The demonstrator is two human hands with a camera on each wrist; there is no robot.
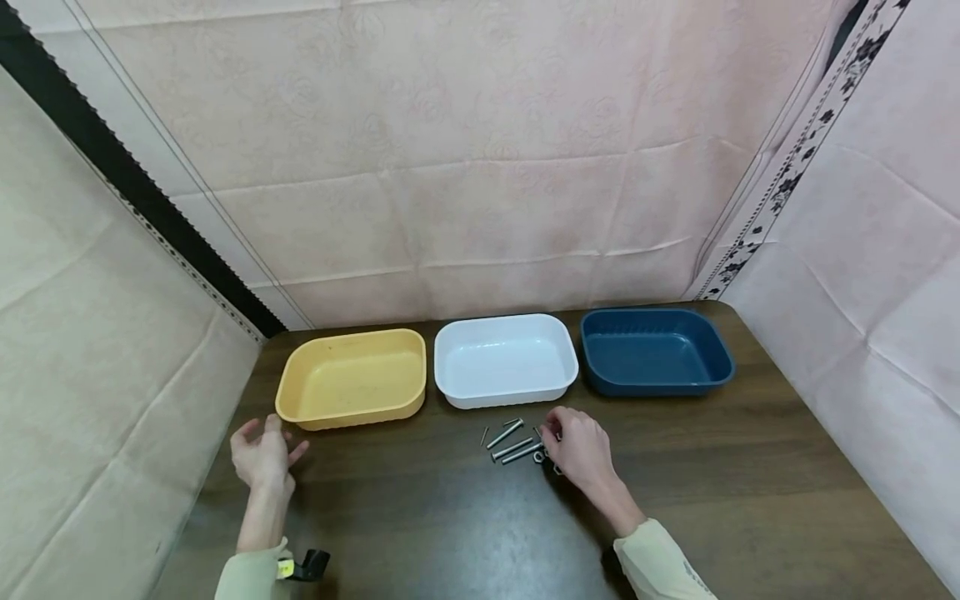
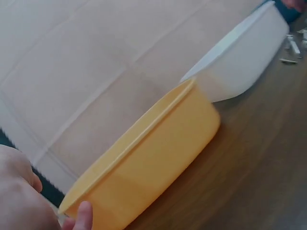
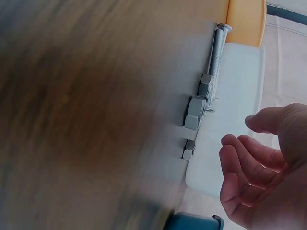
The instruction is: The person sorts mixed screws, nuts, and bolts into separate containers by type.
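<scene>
The right hand (image 1: 577, 446) reaches in from the near right, forearm slanting up and leftward, its fingers (image 3: 243, 163) loosely bent; the thumb stands apart from them and a gap shows between. Bolts (image 1: 506, 435) lie on the desk (image 1: 420, 517) just left of these fingertips, and nuts (image 3: 195, 113) sit close by, partly hidden by the hand in the head view. The left hand (image 1: 261, 454) points away from the body, fingers relaxed and spread, beside the near left corner of the yellow tray (image 2: 158, 158); whether they touch it I cannot tell. Beyond the right fingers stands the white tray (image 1: 506, 400), with the blue tray (image 1: 660, 387) farther off to their right. Pale cloth (image 1: 480, 200) hangs behind.
</scene>
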